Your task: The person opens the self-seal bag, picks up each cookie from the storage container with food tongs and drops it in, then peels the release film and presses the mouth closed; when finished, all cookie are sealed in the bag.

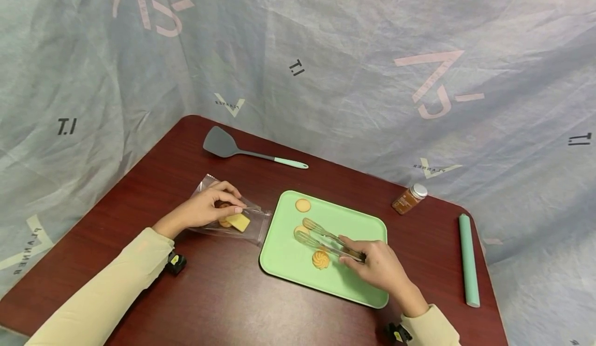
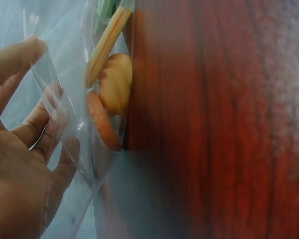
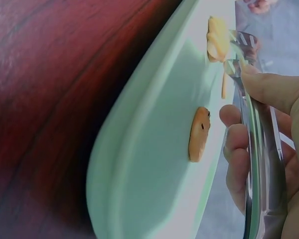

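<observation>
My left hand (image 1: 211, 205) pinches the upper layer of a clear plastic bag (image 1: 253, 232) lying left of the tray. Inside the bag are a yellow rectangular biscuit (image 1: 239, 222), a ridged cookie (image 2: 116, 83) and an orange-brown cookie (image 2: 103, 122). My right hand (image 1: 377, 263) grips metal tongs (image 1: 321, 240) over the light green tray (image 1: 284, 263). The tong tips are spread above a round cookie (image 1: 301, 230), partly hidden. A swirled cookie (image 1: 321, 259) lies just nearer me, and a plain round cookie (image 1: 303, 205) farther back. Beneath the right hand sits a speckled cookie (image 3: 199, 134).
A grey spatula (image 1: 221, 142) with a pale green handle lies at the table's back. Behind the tray's right corner stands a brown jar (image 1: 407, 199) with a silver lid. A green rolling pin (image 1: 468, 260) lies along the right edge. Grey curtains (image 1: 335, 77) surround the table.
</observation>
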Motion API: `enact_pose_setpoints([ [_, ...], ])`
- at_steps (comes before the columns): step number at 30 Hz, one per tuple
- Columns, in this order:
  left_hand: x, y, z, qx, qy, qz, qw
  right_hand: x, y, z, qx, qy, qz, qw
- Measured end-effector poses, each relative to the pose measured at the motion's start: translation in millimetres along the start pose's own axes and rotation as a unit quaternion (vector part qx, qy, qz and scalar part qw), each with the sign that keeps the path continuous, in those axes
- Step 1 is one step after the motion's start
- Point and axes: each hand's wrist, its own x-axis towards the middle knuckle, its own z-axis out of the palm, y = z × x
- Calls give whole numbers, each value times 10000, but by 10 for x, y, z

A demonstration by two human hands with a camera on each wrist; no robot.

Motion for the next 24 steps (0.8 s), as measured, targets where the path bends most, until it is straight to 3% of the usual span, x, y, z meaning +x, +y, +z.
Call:
enact_pose_setpoints([
  [24,-2,3,3,-112,-19,-103,9999,-39,66,6,-13,13,3,10000],
])
